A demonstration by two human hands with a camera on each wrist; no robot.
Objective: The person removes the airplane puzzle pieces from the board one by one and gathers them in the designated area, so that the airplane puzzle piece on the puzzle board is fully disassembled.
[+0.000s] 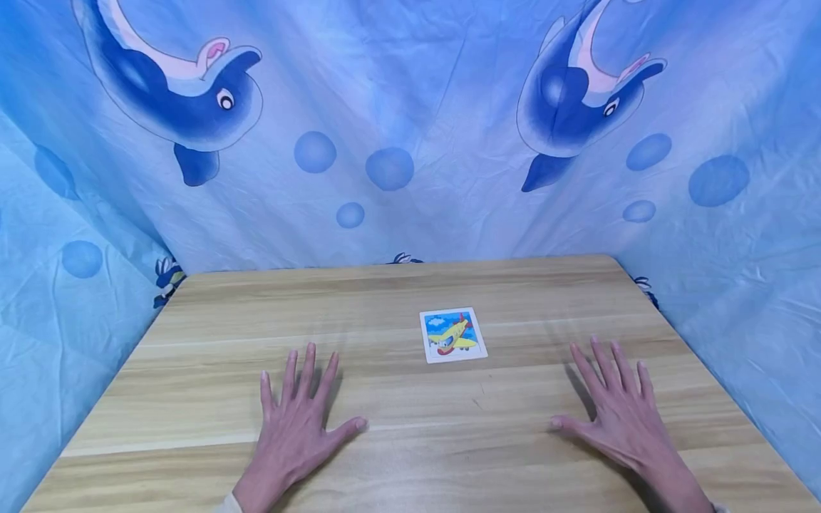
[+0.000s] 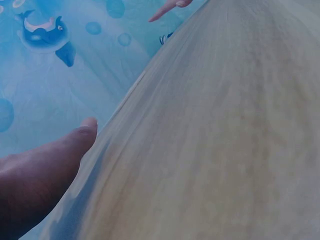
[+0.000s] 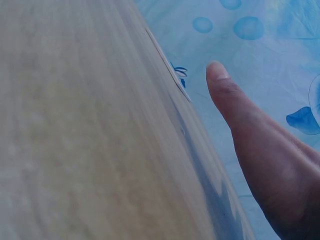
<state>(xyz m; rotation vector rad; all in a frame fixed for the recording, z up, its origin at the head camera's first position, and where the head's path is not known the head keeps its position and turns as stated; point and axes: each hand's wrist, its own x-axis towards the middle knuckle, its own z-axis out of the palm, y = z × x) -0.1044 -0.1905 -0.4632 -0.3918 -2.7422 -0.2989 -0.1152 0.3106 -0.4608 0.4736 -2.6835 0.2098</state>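
A square picture card with a yellow and red airplane on blue sky lies flat on the wooden table, a little beyond both hands. To its left, my left hand is spread over the tabletop, fingers straight and thumb out, holding nothing. On the other side, my right hand is spread in the same way and also holds nothing. In the left wrist view the left thumb shows beside the table surface. The right wrist view has the right thumb, with the card seen thinly edge-on.
A blue cloth printed with dolphins and bubbles hangs behind the table and along both sides. The table's far edge meets the cloth.
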